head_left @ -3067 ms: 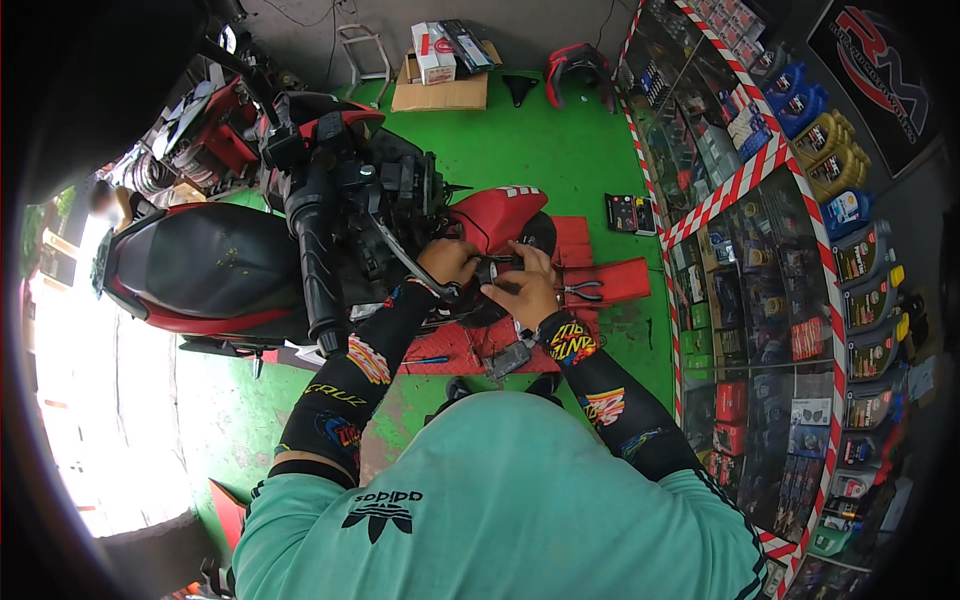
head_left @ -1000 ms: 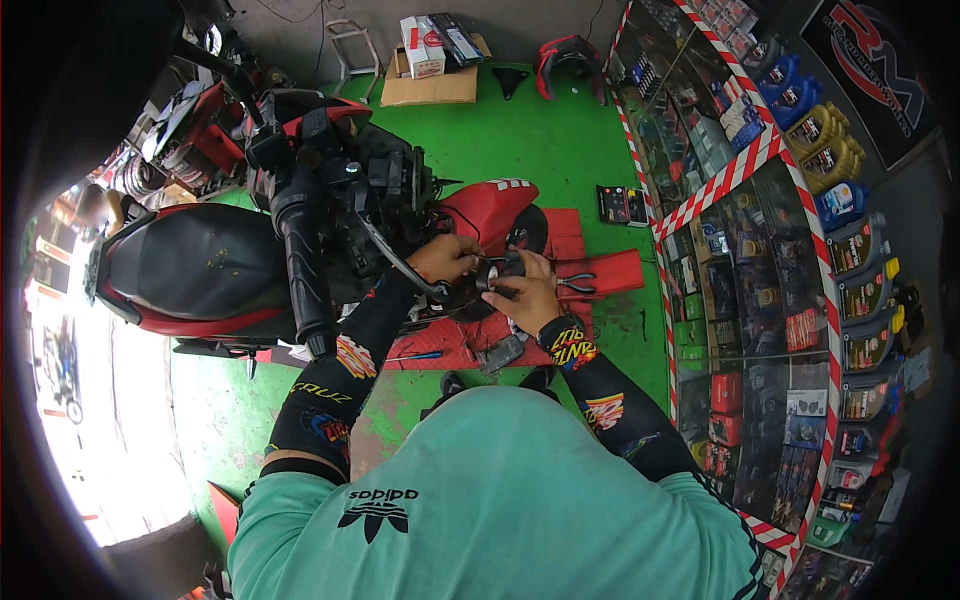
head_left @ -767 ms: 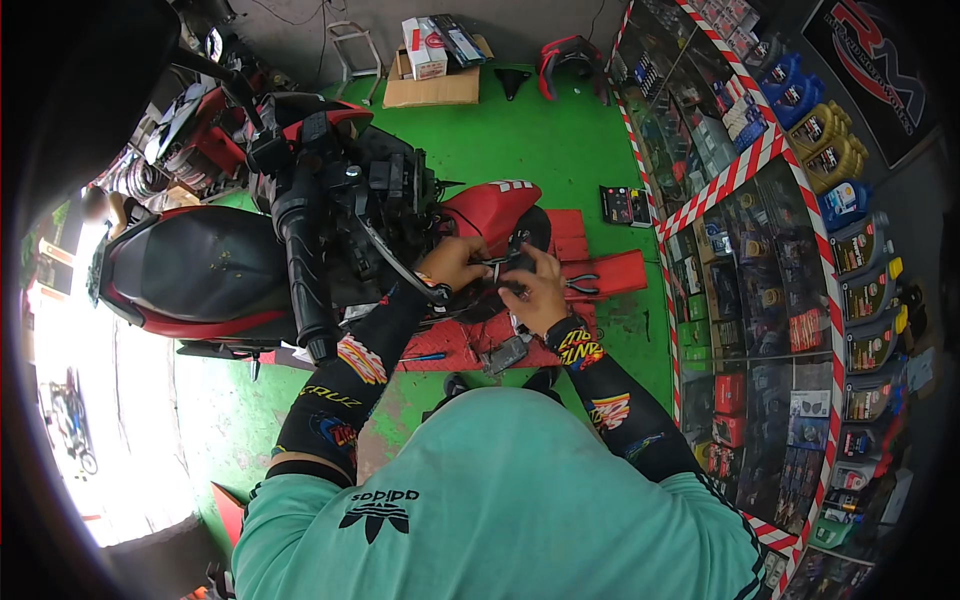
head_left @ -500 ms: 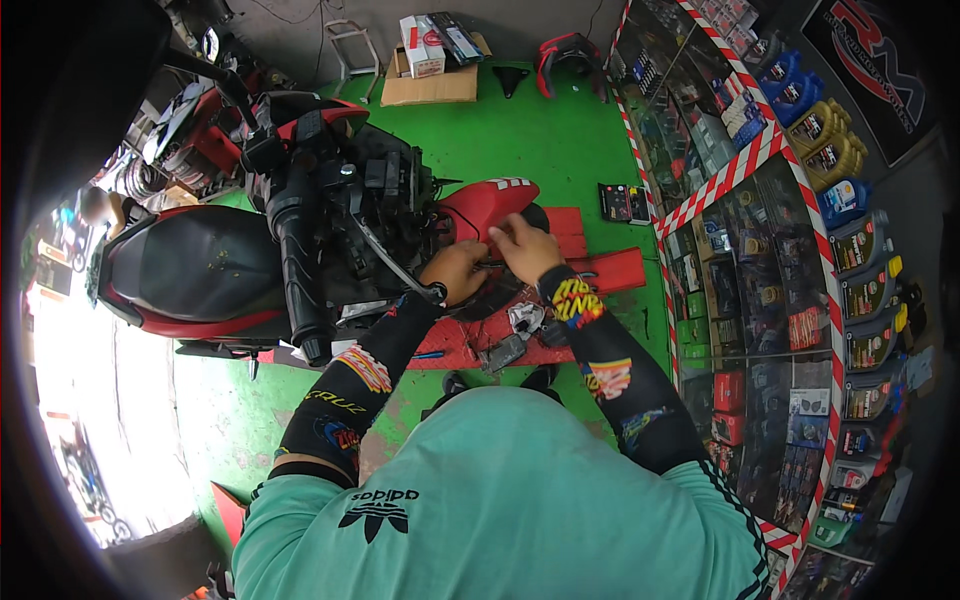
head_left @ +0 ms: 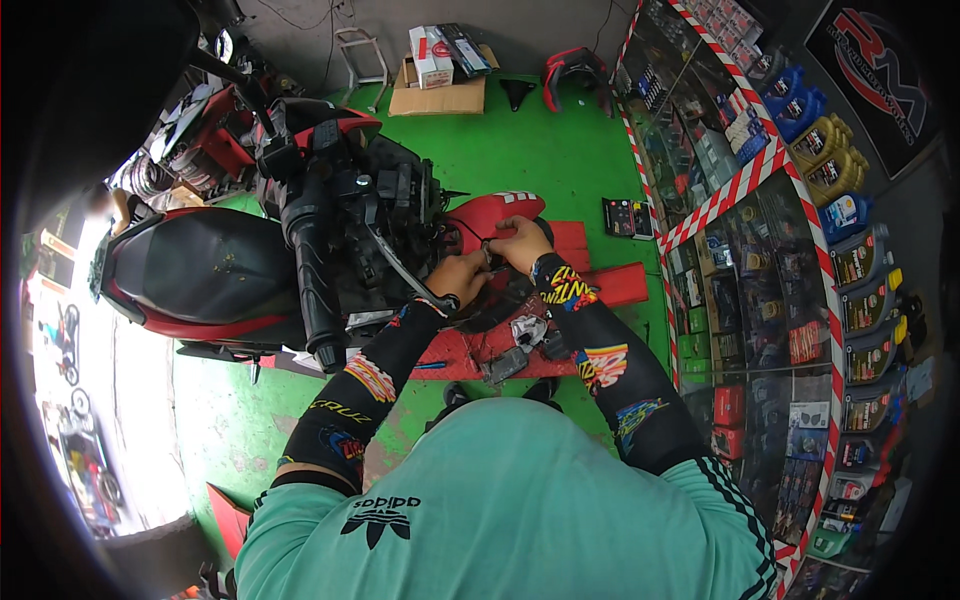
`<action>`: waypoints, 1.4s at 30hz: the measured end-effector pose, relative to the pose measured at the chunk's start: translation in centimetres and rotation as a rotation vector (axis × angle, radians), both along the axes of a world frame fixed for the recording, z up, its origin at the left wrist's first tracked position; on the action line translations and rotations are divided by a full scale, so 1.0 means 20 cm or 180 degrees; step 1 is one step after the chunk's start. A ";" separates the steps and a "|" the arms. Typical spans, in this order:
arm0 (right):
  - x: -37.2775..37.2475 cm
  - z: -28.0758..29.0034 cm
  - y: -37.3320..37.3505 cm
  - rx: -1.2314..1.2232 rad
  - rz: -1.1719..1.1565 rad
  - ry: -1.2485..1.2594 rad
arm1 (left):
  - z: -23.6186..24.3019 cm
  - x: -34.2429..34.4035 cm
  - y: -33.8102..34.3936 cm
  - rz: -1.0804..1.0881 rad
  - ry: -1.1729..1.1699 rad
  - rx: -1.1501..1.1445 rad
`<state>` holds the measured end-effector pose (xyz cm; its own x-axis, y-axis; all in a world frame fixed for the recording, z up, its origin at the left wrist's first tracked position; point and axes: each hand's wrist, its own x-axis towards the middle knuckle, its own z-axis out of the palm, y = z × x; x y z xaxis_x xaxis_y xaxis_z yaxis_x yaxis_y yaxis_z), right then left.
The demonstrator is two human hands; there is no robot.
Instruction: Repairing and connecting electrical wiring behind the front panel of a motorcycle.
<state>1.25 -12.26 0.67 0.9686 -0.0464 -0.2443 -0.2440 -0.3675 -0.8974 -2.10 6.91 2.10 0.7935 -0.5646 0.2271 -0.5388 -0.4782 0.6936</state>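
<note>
The motorcycle stands to my left, with a black seat [head_left: 215, 262], a handlebar grip [head_left: 320, 265] and a metal lever [head_left: 395, 258]. Beside its red front fender [head_left: 492, 212], my two hands meet with fingertips together. My left hand [head_left: 460, 276] is closed, reaching in just past the lever. Fingers pinched, my right hand [head_left: 524, 244] comes from the right side of the fender. A thin dark cable [head_left: 466, 228] curves down toward the fingertips. Whatever small piece lies between them is too small and covered to name. Below the hands is the dark front wheel [head_left: 490, 308].
A red platform [head_left: 460, 350] lies under the bike, holding a crumpled light cloth [head_left: 528, 330], a grey metal part [head_left: 505, 364] and a blue tool [head_left: 430, 365]. Glass display cases [head_left: 760, 270] edged in striped tape stand at right. An open cardboard box [head_left: 437, 98] sits by the back wall.
My right hand has closed in from spread fingers to a pinch beside my left fingertips. The left hand stays near the same spot. The whole view has shifted slightly.
</note>
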 end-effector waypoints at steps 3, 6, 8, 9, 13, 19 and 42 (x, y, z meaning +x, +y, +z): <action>-0.11 0.12 0.00 -0.0318 0.0023 -0.0424 | 0.03 0.02 0.00 0.0078 0.0277 0.0006; -0.29 0.20 0.00 -0.0778 0.0029 -0.1407 | 0.05 0.03 -0.01 0.0098 0.0465 -0.0248; -0.39 0.21 -0.01 -0.0823 0.0088 -0.1280 | 0.06 0.04 -0.01 -0.0010 0.0289 -0.0364; -0.44 0.21 -0.02 -0.0693 -0.0037 -0.1529 | 0.06 0.04 -0.01 -0.0019 0.0331 -0.0334; -0.62 0.10 -0.02 0.0168 -0.0219 -0.1316 | 0.04 0.05 -0.02 -0.0286 0.0051 0.0019; -0.74 -0.04 0.05 0.0790 -0.0336 -0.1078 | 0.03 0.09 -0.02 -0.0473 0.0809 0.0173; -0.14 -0.05 -0.12 -0.0281 0.0258 -0.0269 | 0.04 -0.08 -0.07 -0.0448 -0.0229 0.0409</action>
<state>-1.64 -14.75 -0.27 0.9870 0.0152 -0.1602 -0.1352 -0.4613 -0.8769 -3.75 5.55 2.81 0.6892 -0.6967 0.1992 -0.6524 -0.4769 0.5890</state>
